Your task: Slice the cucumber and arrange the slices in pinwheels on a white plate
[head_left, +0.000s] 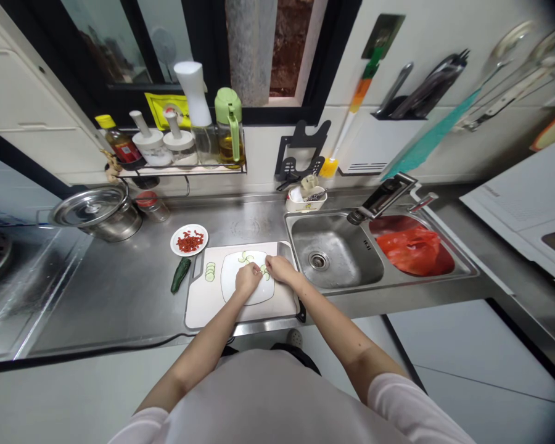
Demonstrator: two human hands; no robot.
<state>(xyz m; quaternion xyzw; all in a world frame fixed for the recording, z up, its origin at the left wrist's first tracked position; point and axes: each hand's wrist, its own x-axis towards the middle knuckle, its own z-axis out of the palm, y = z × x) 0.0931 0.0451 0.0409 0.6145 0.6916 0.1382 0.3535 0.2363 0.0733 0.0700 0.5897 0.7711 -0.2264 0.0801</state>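
Note:
My left hand (248, 280) and my right hand (280, 269) are close together over the right side of a white square plate (229, 283). Both have their fingers pinched, and whatever is between the fingertips is too small to make out. Thin cucumber slices (264, 270) lie at the fingertips on the plate, with more toward its far edge. The plate rests on a pale cutting board (203, 308). Left of the plate, a short row of round cucumber slices (209, 272) overlaps on the board. A dark green piece of cucumber (180, 275) lies on the counter beside the board.
A small white dish (202, 229) holds red berry-like pieces. A lidded steel pot (115, 216) and a red-lidded jar (152, 206) stand at the back left. To the right is a sink (300, 240) with a red plastic bag (409, 250). A shelf (185, 169) carries bottles and jars.

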